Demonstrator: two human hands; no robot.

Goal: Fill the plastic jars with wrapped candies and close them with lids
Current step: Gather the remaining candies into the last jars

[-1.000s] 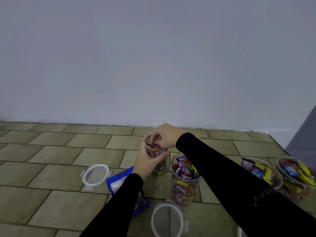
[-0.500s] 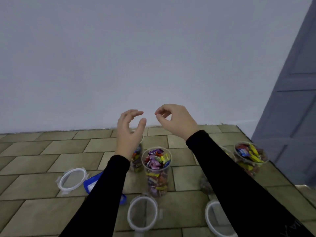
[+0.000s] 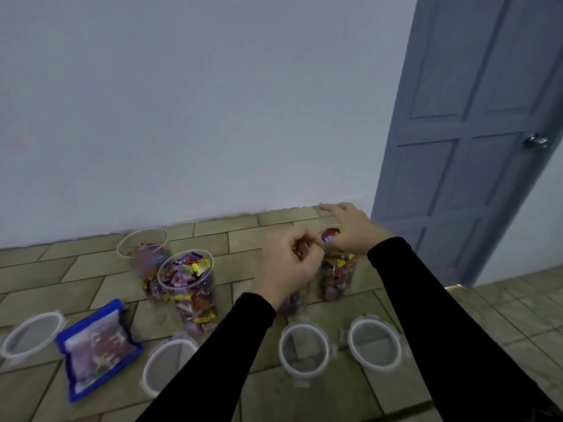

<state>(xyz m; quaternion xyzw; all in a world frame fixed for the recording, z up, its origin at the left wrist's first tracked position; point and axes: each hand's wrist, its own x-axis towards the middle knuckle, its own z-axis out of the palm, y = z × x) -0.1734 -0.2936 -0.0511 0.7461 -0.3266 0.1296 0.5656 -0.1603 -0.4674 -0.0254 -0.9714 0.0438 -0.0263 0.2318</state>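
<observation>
We have left the two jars at the left and swung our view and both hands to the right, so the grey door (image 3: 475, 123) now fills that side. Our right hand (image 3: 350, 231) now rests over the mouth of the far-right jar (image 3: 336, 274), fingers spread and bent over the wrapped candies (image 3: 331, 234) heaped at its rim; we cannot tell whether it pinches one. Our left hand (image 3: 289, 263) hangs just beside it with fingers curled in, and whether anything sits inside that curl is hidden. It covers most of another jar (image 3: 292, 300) underneath. We judge that filling has moved on to the right-hand pair, and that this jar is near full and close to needing its lid. Back at the left, the near-left jar (image 3: 190, 287) stands full to its rim and the far-left jar (image 3: 146, 257), close to the wall (image 3: 198, 102), looks only partly filled; both stay open. Four clear lids lie in a loose row along the near side of the floor (image 3: 304, 391): the leftmost lid (image 3: 30, 333), a second lid (image 3: 166, 367), a third lid (image 3: 304, 350) and the rightmost lid (image 3: 374, 347), with the blue candy bag (image 3: 96, 345) flat between the first two. The third and rightmost lids sit nearest the jars in hand, with bare tiles between for a short reach. The wall runs close behind the jars, so room to move lies toward us.
</observation>
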